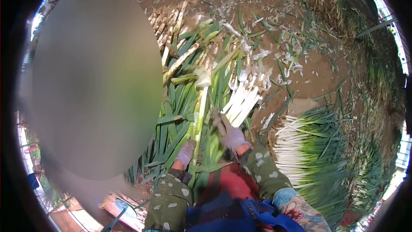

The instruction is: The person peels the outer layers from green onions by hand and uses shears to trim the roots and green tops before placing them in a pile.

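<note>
In the head view my left hand (186,153), in a pale glove, is closed round the green part of a long leek (199,122). The leek's white shaft points away from me, and its root end is blurred. To the right, my gloved right hand (234,137) has its fingers together beside the stalk; whether anything is inside them is hidden by blur. Just beyond the right hand lies a bunch of clean white leeks (243,101). Unpeeled leeks with soil on them (182,62) lie farther away and to the left.
A large pile of clean leeks (300,146) lies at the right, white ends facing left. Peeled skins (296,56) litter the brown soil (317,71). More green plants (375,66) stand along the right edge. A large blurred oval covers the left side.
</note>
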The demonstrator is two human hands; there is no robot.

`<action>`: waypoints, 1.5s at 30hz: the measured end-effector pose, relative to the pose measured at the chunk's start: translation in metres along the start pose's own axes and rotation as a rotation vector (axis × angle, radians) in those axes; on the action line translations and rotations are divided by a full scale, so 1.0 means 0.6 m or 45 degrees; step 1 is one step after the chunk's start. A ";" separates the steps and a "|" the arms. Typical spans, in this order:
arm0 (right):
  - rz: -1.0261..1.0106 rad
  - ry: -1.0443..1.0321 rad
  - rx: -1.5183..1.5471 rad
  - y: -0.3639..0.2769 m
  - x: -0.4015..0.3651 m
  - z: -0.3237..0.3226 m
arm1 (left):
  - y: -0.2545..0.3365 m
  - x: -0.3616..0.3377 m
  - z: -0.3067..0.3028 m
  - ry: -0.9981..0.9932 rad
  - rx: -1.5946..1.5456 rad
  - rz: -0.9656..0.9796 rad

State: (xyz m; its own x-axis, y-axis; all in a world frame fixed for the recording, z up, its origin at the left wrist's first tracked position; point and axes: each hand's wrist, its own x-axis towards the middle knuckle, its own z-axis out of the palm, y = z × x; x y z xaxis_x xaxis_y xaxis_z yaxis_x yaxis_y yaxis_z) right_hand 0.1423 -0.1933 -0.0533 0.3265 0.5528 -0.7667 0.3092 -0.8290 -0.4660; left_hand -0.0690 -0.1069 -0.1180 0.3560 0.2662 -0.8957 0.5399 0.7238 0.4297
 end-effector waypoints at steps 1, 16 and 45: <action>-0.033 0.077 0.004 -0.005 0.034 -0.010 | -0.004 0.003 0.001 -0.007 -0.004 0.005; -0.451 0.062 -0.300 0.139 -0.130 0.037 | 0.505 -0.184 -0.255 1.004 2.379 0.613; -0.102 0.034 0.071 0.108 -0.040 0.049 | 0.026 -0.007 0.088 0.327 1.301 0.245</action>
State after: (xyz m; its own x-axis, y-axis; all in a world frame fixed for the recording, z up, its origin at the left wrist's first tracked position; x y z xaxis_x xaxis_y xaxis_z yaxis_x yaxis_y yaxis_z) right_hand 0.1283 -0.2627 -0.0779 0.3263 0.6188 -0.7146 0.2855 -0.7852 -0.5495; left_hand -0.0218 -0.1300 -0.1014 0.3963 0.5314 -0.7487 0.9170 -0.1888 0.3514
